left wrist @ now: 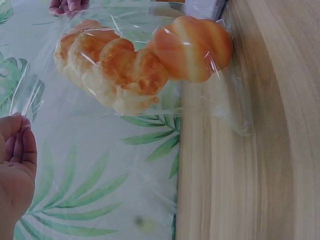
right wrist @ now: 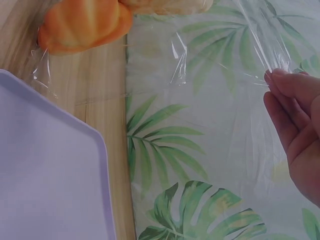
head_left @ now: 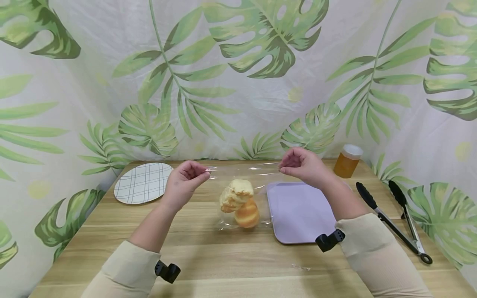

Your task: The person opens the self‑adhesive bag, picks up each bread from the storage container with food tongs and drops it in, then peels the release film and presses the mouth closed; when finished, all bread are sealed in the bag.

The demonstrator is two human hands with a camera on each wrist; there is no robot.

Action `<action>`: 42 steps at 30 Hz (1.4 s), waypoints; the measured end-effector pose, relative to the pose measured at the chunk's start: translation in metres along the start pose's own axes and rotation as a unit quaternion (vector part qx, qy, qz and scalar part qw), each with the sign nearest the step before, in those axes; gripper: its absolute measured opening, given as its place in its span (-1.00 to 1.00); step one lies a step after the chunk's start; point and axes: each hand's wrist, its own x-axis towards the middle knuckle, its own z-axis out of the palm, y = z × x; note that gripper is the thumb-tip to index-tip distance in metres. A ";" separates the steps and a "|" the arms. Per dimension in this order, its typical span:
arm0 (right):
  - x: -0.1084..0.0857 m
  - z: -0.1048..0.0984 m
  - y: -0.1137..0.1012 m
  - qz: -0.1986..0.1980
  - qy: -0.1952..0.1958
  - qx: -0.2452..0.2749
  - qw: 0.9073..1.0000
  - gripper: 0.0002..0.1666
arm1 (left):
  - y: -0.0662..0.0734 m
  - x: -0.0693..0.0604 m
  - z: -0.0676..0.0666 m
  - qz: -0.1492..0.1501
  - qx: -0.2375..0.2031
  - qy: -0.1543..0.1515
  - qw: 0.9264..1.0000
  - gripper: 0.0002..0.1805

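A clear plastic bag (head_left: 262,176) is stretched between both hands above the table. My left hand (head_left: 183,182) pinches its upper left corner between thumb and fingertips. The upper right corner is pinched by my right hand (head_left: 303,165). Inside the bag lie two pieces of bread: a pale, lumpy twisted loaf (left wrist: 112,67) and a rounder orange-brown bun (left wrist: 194,49). In the head view the loaf rests above the bun, touching it. The right wrist view shows the bun (right wrist: 82,25) near the top edge, with the right fingers holding gathered film.
A lilac tray (head_left: 303,215) lies right of the bag, partly under the right forearm. The checked plate (head_left: 143,183) is at the back left. A lidded jar of amber contents (head_left: 347,161) stands at the back right, near black-tipped tongs (head_left: 396,227). A clear scrap (head_left: 300,267) lies in front.
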 end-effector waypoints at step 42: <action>0.052 0.072 -0.080 -0.059 -0.212 -0.298 0.929 -0.69 | 0.008 -0.002 0.010 0.011 -0.022 -0.016 1.000 -0.68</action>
